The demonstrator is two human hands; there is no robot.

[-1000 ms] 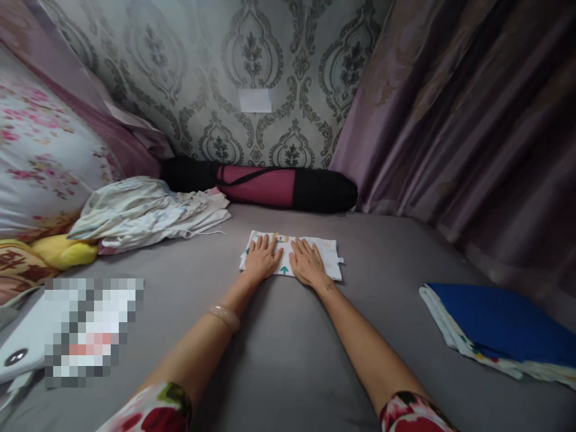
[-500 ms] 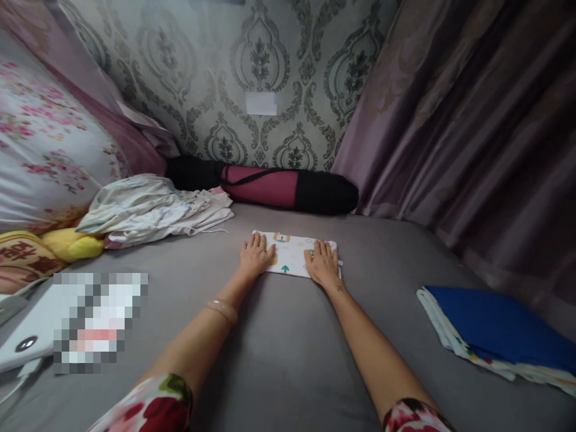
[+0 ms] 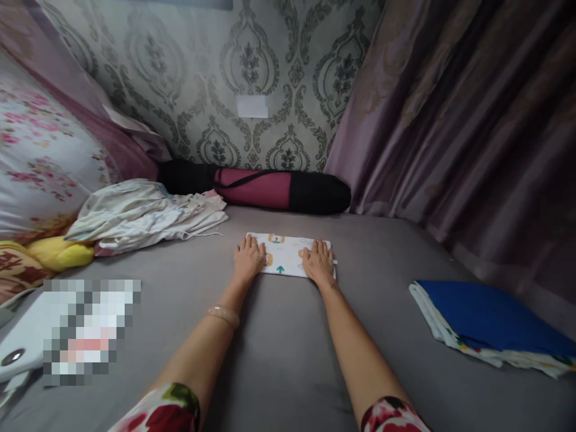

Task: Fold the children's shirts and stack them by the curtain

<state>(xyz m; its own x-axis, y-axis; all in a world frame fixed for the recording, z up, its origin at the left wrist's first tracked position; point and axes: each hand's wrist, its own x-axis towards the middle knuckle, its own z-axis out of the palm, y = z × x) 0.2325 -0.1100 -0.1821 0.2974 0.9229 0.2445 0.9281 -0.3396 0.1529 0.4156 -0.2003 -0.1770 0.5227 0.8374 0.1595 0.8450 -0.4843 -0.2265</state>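
A folded white cloth (image 3: 288, 255) with orange and green prints lies flat on the grey sheet (image 3: 279, 348). On its left end rests my left hand (image 3: 249, 257), palm down with the fingers stretched out. My right hand (image 3: 318, 261) lies flat over the right end in the same way, a small white tag poking out beside it. Both hands press on the cloth from above and grip nothing. The cloth's middle shows between them; its two ends are partly hidden by my hands.
To the right is a folded blue cloth stack (image 3: 490, 315). A black and maroon roll bag (image 3: 256, 187) lies along the wall. At left are a crumpled pale garment (image 3: 144, 213), a floral pillow (image 3: 45, 144), a yellow plush item (image 3: 60, 253) and a white device (image 3: 38, 327).
The view has shifted slightly, so the surroundings sit a little further left. My right hand's fingers and thumb have moved slightly on the cloth; both hands stay flat on it.
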